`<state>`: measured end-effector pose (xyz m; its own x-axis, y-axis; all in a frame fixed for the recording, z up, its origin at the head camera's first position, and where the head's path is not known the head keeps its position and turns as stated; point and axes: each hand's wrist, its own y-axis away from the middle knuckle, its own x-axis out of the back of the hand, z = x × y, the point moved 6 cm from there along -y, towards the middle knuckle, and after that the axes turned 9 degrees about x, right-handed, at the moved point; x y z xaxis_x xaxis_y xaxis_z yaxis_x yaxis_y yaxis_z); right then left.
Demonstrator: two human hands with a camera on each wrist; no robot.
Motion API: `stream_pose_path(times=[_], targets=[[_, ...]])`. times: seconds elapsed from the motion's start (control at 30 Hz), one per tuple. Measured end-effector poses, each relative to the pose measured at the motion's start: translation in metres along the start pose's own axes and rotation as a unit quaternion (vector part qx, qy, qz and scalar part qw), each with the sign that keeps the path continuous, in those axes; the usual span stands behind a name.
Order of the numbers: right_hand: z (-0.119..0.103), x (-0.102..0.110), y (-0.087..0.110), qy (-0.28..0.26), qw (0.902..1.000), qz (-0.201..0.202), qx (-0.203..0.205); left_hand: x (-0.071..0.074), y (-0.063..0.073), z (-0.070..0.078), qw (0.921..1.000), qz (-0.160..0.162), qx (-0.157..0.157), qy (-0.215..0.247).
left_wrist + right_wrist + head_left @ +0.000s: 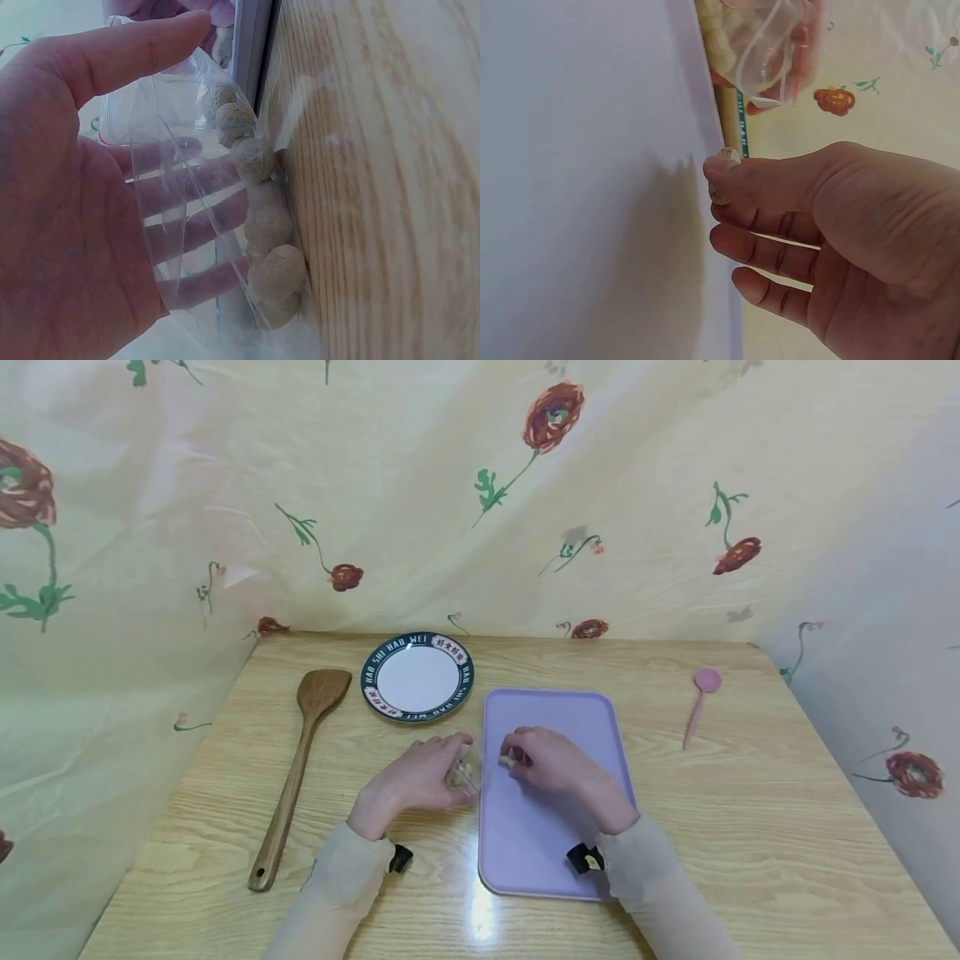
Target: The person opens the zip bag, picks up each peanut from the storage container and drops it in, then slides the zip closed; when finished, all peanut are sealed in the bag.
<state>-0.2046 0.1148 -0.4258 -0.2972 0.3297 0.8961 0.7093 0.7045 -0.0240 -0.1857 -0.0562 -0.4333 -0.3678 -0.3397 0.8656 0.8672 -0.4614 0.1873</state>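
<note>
My left hand (423, 777) curls round a clear zip bag (463, 772) just left of the purple tray (555, 868). In the left wrist view, several pale, wrinkled peanuts (277, 276) in their shells lie along the bag's lower side, near the wooden tabletop. My right hand (551, 760) is over the tray's left part. Between thumb and forefinger it pinches one small peanut (720, 199), mostly covered by the fingertips; the other fingers are bent loosely and hold nothing.
A white plate with a dark lettered rim (417, 717) stands behind the bag. At the left lies a wooden spatula (292, 777); at the right, a small pink spoon (707, 680). A flowered cloth (420, 468) hangs behind the table (750, 843).
</note>
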Motion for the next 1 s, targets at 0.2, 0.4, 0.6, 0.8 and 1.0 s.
stream_pose_path(times=[0.2, 0.4, 0.6, 0.8, 1.0], targets=[[-0.006, 0.012, 0.002, 0.006, 0.9995, 0.019, 0.026, 0.000, 0.001, 0.000, 1.0000, -0.001, 0.000, -0.005], [-0.020, 0.020, 0.001, 0.021, 0.9975, 0.030, 0.059, 0.000, 0.001, 0.000, 1.0000, -0.001, 0.000, -0.003], [-0.034, 0.021, 0.000, 0.031, 0.9959, 0.025, 0.081, 0.001, 0.001, 0.001, 1.0000, 0.000, -0.003, -0.001], [-0.047, 0.016, -0.001, 0.038, 0.9937, 0.024, 0.102, 0.000, 0.000, 0.000, 1.0000, -0.003, 0.000, -0.002], [-0.053, 0.011, -0.003, 0.046, 0.9918, 0.025, 0.117, 0.001, 0.000, -0.001, 1.0000, -0.005, -0.002, -0.004]])
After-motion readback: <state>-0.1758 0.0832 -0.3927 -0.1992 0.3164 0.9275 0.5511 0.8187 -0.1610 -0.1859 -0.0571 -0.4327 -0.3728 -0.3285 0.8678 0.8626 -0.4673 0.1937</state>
